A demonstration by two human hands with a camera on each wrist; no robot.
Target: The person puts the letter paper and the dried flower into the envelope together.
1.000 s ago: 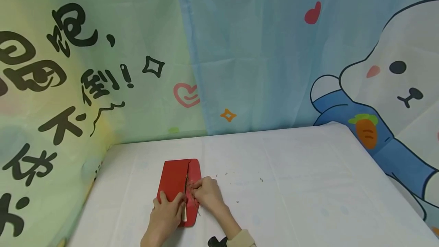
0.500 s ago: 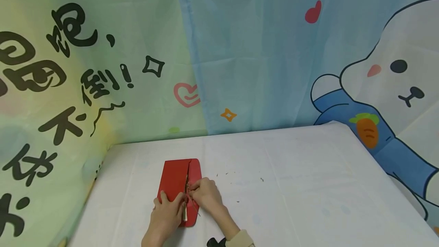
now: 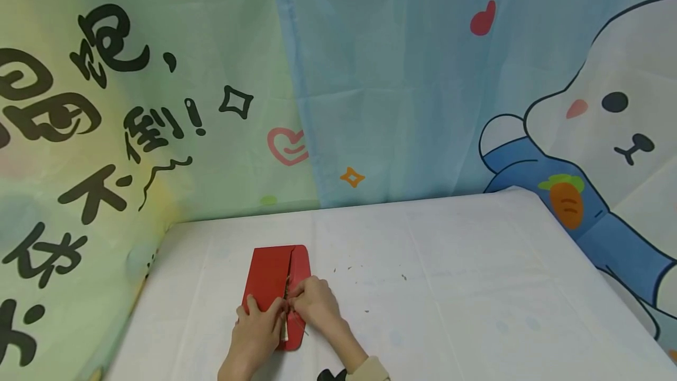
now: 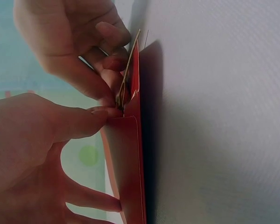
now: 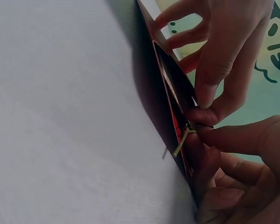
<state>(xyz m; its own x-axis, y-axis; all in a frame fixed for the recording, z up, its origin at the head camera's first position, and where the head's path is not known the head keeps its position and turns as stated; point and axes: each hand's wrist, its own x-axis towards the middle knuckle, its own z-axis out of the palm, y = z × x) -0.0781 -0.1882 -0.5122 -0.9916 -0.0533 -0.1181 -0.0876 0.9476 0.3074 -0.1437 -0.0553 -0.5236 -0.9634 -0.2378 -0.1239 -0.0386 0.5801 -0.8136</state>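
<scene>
A red envelope (image 3: 267,275) lies on the white table, its flap (image 3: 300,260) folded out to the right. My left hand (image 3: 252,334) rests on the envelope's left part, thumb and index finger pinching the edge of its opening. At that opening my right hand (image 3: 317,304) pinches a small bunch of thin dried stems (image 5: 181,142), close against the left fingertips. In the left wrist view, a long straw-coloured stem (image 4: 130,60) sticks out beside the flap. The fingers hide most of the bunch. A pale strip (image 3: 284,332) shows inside the opening below the hands.
Several small dried crumbs (image 3: 404,277) are scattered on the white tablecloth (image 3: 465,287) right of the envelope. A black object (image 3: 331,375) sits at the bottom edge by the right sleeve (image 3: 370,369). Printed curtains (image 3: 381,75) stand behind and left of the table.
My right hand has shifted slightly left and down, into the opening beside the left fingertips. The reddish strands seen over the flap earlier are now mostly hidden. The left hand stays in place.
</scene>
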